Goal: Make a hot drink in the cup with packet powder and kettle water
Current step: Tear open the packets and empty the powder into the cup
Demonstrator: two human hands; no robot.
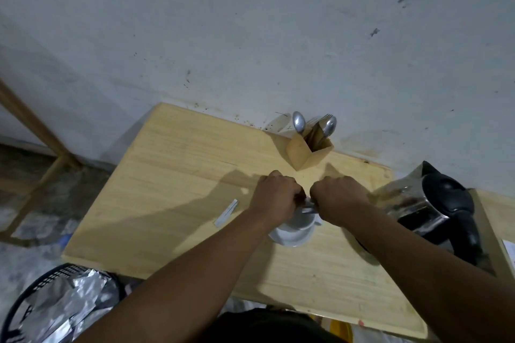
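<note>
A white cup (299, 220) stands on a white saucer (289, 239) in the middle of the wooden table (178, 175). Directly above the cup, my left hand (274, 193) and my right hand (338, 198) both pinch a small silvery packet (308, 205); most of it is hidden by my fingers. A steel kettle (423, 203) with a black lid and handle stands at the right, close to my right forearm. A torn-off strip of packet (226, 212) lies on the table left of the cup.
A wooden holder (306, 152) with spoons and forks stands at the back against the wall. A black bin (55, 306) holding crumpled foil sits on the floor at the front left. A wooden frame (36, 131) leans at the far left.
</note>
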